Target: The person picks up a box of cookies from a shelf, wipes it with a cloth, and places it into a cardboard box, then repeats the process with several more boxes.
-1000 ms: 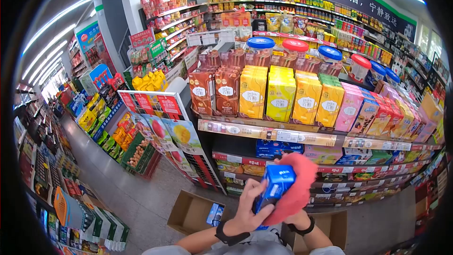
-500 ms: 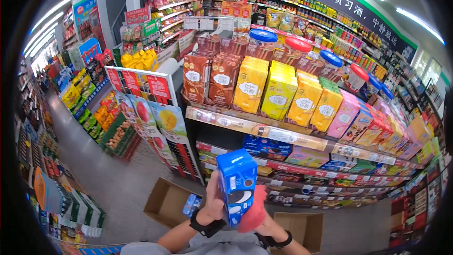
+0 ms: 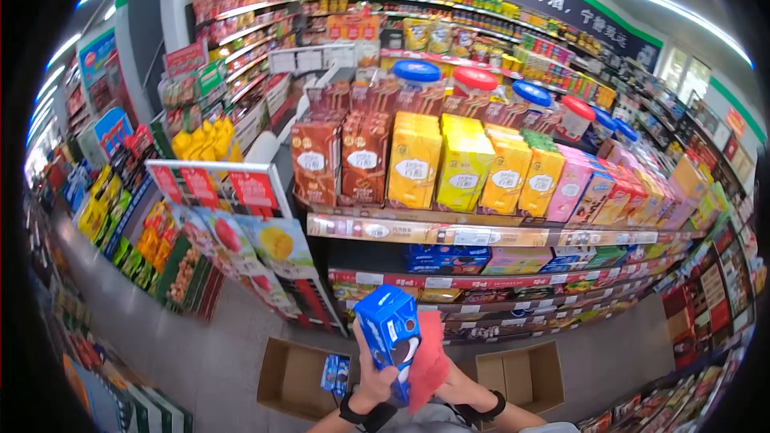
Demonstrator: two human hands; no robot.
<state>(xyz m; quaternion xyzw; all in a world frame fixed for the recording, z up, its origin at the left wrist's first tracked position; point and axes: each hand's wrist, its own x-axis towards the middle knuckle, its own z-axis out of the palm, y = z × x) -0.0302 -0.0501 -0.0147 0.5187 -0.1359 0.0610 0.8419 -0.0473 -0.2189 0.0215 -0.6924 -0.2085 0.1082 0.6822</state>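
Note:
A blue biscuit box point(image 3: 387, 314) with cookie pictures on its side is held up in front of my body, tilted a little to the left. My left hand point(image 3: 375, 375) is closed round its left side and lower part, the thumb lying across the front. My right hand point(image 3: 454, 386) grips a pinkish-red cloth point(image 3: 431, 359), which lies along the right side of the box; the cloth hides some of the fingers. Beyond the hands stands a shelf unit with brown biscuit boxes point(image 3: 315, 162) and yellow biscuit boxes point(image 3: 413, 162) on top.
On the floor, a cardboard carton point(image 3: 282, 373) with small blue packs point(image 3: 335, 374) stands at the left, another carton point(image 3: 525, 377) at the right. A poster-covered rack end point(image 3: 269, 240) flanks the shelf. Blue boxes point(image 3: 449, 258) sit on the lower shelf point(image 3: 385, 279). Lidded tubs point(image 3: 417, 72) stand behind.
The biscuit box and both hands sit lower in view, and the box leans more to the left. The cloth stands higher beside it. The camera view has shifted, moving the shelves leftward.

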